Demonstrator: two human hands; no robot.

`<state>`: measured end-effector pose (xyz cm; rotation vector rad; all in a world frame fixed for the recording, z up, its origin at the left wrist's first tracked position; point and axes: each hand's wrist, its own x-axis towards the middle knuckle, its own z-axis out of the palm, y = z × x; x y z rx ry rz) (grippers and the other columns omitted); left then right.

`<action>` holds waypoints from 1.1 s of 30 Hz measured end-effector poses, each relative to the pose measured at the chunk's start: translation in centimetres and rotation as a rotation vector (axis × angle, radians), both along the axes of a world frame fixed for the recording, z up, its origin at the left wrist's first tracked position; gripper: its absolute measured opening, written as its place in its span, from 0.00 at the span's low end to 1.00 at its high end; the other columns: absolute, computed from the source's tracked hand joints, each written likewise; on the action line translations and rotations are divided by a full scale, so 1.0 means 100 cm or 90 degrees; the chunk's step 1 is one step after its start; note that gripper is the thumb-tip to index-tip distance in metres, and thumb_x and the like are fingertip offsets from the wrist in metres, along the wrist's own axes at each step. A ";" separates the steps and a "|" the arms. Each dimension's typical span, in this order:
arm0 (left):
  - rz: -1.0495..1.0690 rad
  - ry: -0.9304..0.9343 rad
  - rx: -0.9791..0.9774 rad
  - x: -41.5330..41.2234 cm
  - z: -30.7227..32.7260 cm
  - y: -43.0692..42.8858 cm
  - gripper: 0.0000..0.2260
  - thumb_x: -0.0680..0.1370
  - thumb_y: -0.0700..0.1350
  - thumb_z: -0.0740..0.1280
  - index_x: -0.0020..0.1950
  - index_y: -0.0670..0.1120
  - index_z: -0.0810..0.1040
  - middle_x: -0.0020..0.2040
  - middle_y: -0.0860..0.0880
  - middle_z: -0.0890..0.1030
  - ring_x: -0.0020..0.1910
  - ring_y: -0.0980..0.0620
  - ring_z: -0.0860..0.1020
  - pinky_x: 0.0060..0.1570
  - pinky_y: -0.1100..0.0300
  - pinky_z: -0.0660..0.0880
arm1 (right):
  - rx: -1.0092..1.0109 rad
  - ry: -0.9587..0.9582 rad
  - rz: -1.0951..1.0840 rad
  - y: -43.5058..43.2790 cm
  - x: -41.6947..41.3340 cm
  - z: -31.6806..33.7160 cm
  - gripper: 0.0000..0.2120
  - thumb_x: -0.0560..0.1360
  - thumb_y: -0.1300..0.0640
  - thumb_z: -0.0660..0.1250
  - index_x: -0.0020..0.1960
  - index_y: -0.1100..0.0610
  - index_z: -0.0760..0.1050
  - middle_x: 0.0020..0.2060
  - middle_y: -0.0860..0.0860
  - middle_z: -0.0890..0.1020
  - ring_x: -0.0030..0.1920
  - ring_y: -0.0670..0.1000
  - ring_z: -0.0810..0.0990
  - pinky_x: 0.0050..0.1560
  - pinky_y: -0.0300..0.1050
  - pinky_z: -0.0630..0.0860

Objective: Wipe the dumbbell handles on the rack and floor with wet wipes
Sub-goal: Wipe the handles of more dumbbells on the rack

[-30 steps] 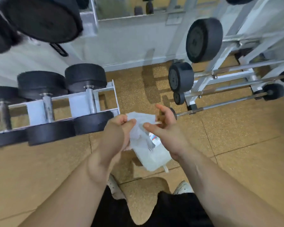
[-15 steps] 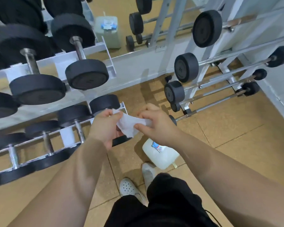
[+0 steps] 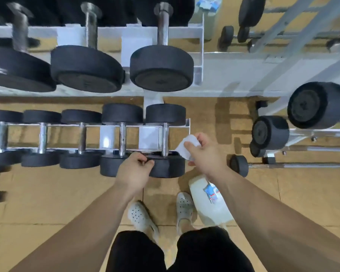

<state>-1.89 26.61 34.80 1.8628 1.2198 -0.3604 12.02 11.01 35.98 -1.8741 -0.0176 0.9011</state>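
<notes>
Wet wipe [image 3: 185,149], white and crumpled, is pinched between thumb and fingers of right hand [image 3: 203,157], just right of the rightmost lower-tier dumbbell handle [image 3: 165,140], not touching it. Left hand [image 3: 133,169] has fingers curled at the near head [image 3: 169,168] of that same dumbbell; real grip or just resting, can't tell from this angle. Both forearms bare.

Below the hands: two white perforated shoes [image 3: 142,216] on tan floor [image 3: 47,193], black shorts at frame bottom. White container [image 3: 206,207] with blue-red label stands on the floor just beside the right shoe, partly under the right forearm.

Lower rack tier [image 3: 147,134]: five small dumbbells side by side, chrome handles running front to back across white rails, black heads.

Upper tier [image 3: 198,36]: three larger black dumbbells [image 3: 161,69], blurred toward the left.

Right side: grey barbell rack [image 3: 302,134] with round black bar ends [image 3: 318,105] stacked at different heights, one bar end [image 3: 238,165] low near the floor.

Top edge: blurred blue-white item [image 3: 206,2].
</notes>
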 end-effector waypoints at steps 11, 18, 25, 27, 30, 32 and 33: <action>-0.034 -0.117 0.126 0.046 -0.212 0.018 0.12 0.82 0.50 0.63 0.40 0.47 0.72 0.41 0.52 0.72 0.44 0.50 0.72 0.44 0.57 0.68 | -0.118 -0.103 0.178 0.041 0.031 -0.216 0.14 0.82 0.48 0.55 0.57 0.43 0.80 0.51 0.40 0.77 0.56 0.49 0.78 0.62 0.55 0.77; -0.007 -0.222 0.159 0.039 -0.259 0.015 0.14 0.76 0.48 0.61 0.32 0.57 0.61 0.34 0.56 0.68 0.42 0.48 0.70 0.43 0.53 0.68 | -0.057 -0.439 0.397 0.089 0.065 -0.277 0.11 0.78 0.58 0.70 0.60 0.54 0.83 0.51 0.49 0.83 0.52 0.47 0.80 0.56 0.39 0.76; 0.019 -0.248 0.169 0.037 -0.266 0.014 0.15 0.74 0.48 0.62 0.31 0.52 0.60 0.31 0.52 0.66 0.37 0.49 0.67 0.38 0.57 0.61 | -0.014 -0.535 0.415 0.099 0.068 -0.297 0.08 0.75 0.54 0.73 0.53 0.54 0.86 0.44 0.50 0.85 0.46 0.51 0.82 0.48 0.50 0.80; 0.021 -0.246 0.174 0.037 -0.266 0.014 0.15 0.74 0.48 0.62 0.31 0.51 0.60 0.31 0.52 0.66 0.37 0.49 0.67 0.38 0.57 0.61 | 0.025 -0.523 0.480 0.086 0.064 -0.298 0.09 0.76 0.56 0.73 0.56 0.55 0.85 0.42 0.51 0.83 0.44 0.51 0.81 0.46 0.48 0.79; 0.023 -0.251 0.171 0.038 -0.266 0.013 0.15 0.74 0.48 0.62 0.30 0.51 0.59 0.31 0.52 0.65 0.37 0.47 0.68 0.38 0.56 0.62 | 0.055 -0.524 0.624 0.067 0.062 -0.299 0.12 0.77 0.61 0.71 0.60 0.54 0.83 0.41 0.50 0.79 0.40 0.49 0.78 0.44 0.39 0.74; 0.026 -0.260 0.170 0.038 -0.266 0.013 0.16 0.74 0.48 0.62 0.30 0.51 0.58 0.31 0.52 0.65 0.37 0.47 0.68 0.38 0.56 0.62 | 0.060 -0.551 0.625 0.068 0.066 -0.299 0.12 0.77 0.62 0.71 0.59 0.55 0.84 0.41 0.50 0.81 0.40 0.48 0.79 0.46 0.34 0.72; 0.026 -0.262 0.169 0.039 -0.266 0.012 0.16 0.74 0.48 0.62 0.30 0.51 0.58 0.31 0.52 0.65 0.37 0.46 0.68 0.38 0.56 0.63 | 0.051 -0.578 0.594 0.074 0.069 -0.299 0.11 0.77 0.62 0.71 0.58 0.55 0.85 0.41 0.50 0.83 0.40 0.48 0.80 0.45 0.34 0.72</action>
